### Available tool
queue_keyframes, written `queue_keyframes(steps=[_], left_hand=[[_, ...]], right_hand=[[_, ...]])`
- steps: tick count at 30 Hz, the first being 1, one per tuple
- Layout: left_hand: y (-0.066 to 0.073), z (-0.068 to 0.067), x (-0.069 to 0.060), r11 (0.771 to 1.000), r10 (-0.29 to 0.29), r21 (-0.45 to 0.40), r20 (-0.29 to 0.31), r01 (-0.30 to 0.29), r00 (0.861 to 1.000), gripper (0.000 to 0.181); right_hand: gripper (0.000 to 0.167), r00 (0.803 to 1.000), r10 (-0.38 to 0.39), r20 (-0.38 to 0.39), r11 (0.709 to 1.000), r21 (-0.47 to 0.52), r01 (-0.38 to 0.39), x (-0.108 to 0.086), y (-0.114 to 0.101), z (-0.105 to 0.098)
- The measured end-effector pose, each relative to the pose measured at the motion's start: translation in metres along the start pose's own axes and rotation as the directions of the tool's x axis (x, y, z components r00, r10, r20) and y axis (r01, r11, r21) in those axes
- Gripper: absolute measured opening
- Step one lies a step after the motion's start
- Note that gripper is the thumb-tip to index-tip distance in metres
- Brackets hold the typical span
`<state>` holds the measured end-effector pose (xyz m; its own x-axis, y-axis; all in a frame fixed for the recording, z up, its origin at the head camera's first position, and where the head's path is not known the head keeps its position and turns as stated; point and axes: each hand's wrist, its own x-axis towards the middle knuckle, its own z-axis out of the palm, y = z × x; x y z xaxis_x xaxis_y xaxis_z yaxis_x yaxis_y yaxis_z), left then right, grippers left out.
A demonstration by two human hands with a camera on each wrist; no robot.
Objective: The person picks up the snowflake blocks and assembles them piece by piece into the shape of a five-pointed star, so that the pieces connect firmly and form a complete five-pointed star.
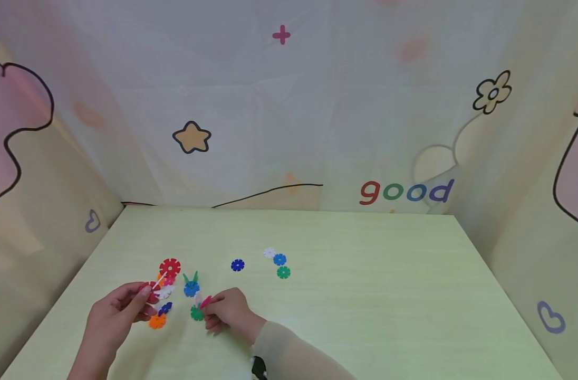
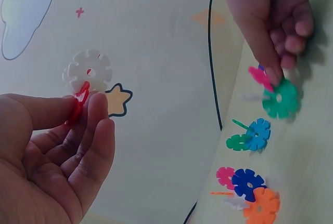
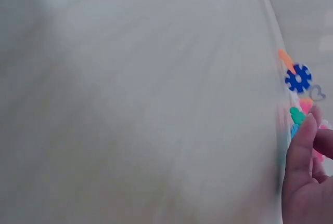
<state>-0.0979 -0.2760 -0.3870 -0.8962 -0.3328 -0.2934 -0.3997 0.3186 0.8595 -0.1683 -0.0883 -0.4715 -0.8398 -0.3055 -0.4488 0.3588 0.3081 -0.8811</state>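
My left hand (image 1: pixel 111 316) pinches a red notched plastic disc (image 2: pixel 79 104) between thumb and fingertips, raised above the table. Fitted to it is a white notched disc (image 2: pixel 89 70), and beyond that another red disc (image 1: pixel 170 267) shows in the head view. Low over the table, my right hand (image 1: pixel 234 312) pinches a pink notched disc (image 2: pixel 260 77). A green disc (image 2: pixel 280 98) and a pale disc (image 1: pixel 198 297) touch or adjoin the pink one; whether they are joined is unclear. The right wrist view shows only part of the right hand (image 3: pixel 307 167).
Left of the right hand lie a blue disc with green ones (image 1: pixel 191 288) and a cluster with orange (image 1: pixel 157 321) and dark blue (image 1: pixel 165 309) discs. Farther back are a dark blue disc (image 1: pixel 238 265) and white, blue and green (image 1: pixel 283 272) discs. Printed cloth surrounds the table (image 1: pixel 388 295).
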Motion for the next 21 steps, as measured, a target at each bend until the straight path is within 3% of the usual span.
queue_keyframes(steps=[6, 10, 16, 21], left_hand=[[-0.003, 0.002, 0.001, 1.000, 0.011, -0.008, 0.016, -0.011, 1.000, 0.042], [-0.003, 0.010, 0.000, 0.999, 0.031, -0.022, 0.034, -0.030, 0.999, 0.038], [0.003, 0.028, -0.003, 0.997, 0.064, -0.046, 0.072, -0.061, 0.995, 0.034], [0.011, 0.050, -0.007, 0.989, 0.135, -0.071, 0.110, -0.127, 0.985, 0.028]], right_hand=[[0.010, 0.997, -0.064, 0.036, 0.996, 0.064, 0.062, -0.004, 0.005, -0.038], [0.014, 0.989, -0.128, 0.069, 0.988, 0.098, 0.121, -0.017, 0.002, -0.069], [0.014, 0.972, -0.209, 0.105, 0.971, 0.141, 0.193, -0.046, -0.008, -0.115], [0.013, 0.960, -0.260, 0.107, 0.951, 0.203, 0.234, -0.067, -0.008, -0.142]])
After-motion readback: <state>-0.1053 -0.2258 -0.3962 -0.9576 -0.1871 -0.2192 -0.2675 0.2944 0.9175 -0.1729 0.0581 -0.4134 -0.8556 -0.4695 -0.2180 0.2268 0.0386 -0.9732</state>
